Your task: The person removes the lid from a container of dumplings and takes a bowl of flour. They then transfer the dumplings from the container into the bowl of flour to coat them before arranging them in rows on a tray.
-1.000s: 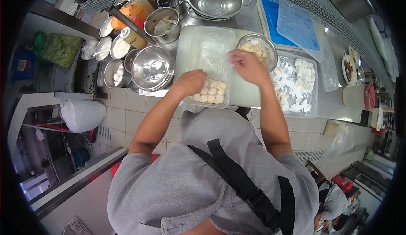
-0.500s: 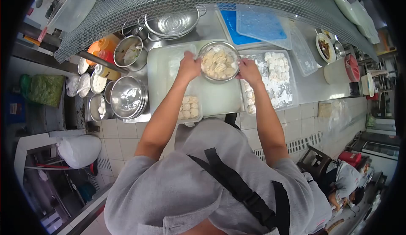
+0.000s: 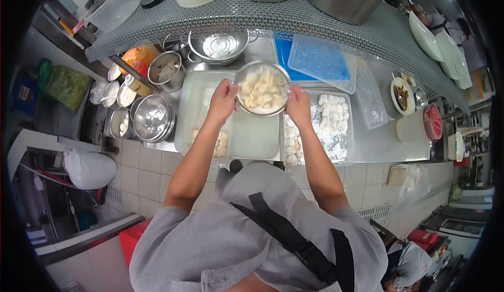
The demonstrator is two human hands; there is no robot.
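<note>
My left hand (image 3: 224, 100) grips the left rim of a round metal bowl (image 3: 261, 114), and my right hand (image 3: 298, 105) has hold of its right rim. Pale, dumpling-like pieces (image 3: 261, 90) fill the bowl and look smeared by motion. Beneath it lies a whitish board (image 3: 254, 137). On the left a clear plastic tray (image 3: 185, 129) carries more pale pieces (image 3: 221, 144), partly hidden by my left forearm. Beside my right forearm, another clear tray (image 3: 350, 153) is dusted with white powder and bears rows of white-coated pieces (image 3: 334, 112).
A mesh shelf (image 3: 247, 16) with pots and tubs overhangs the counter's back. Stacked metal bowls (image 3: 152, 117), a pot (image 3: 167, 74) and sauce bottles (image 3: 137, 85) crowd the left. Blue lids (image 3: 320, 61) and a plate of food (image 3: 401, 96) are at the right.
The view has tilted upward, showing more of the shelf. Both hands still hold the bowl, which has moved slightly away over the board; its pieces were sharp before and are blurred now.
</note>
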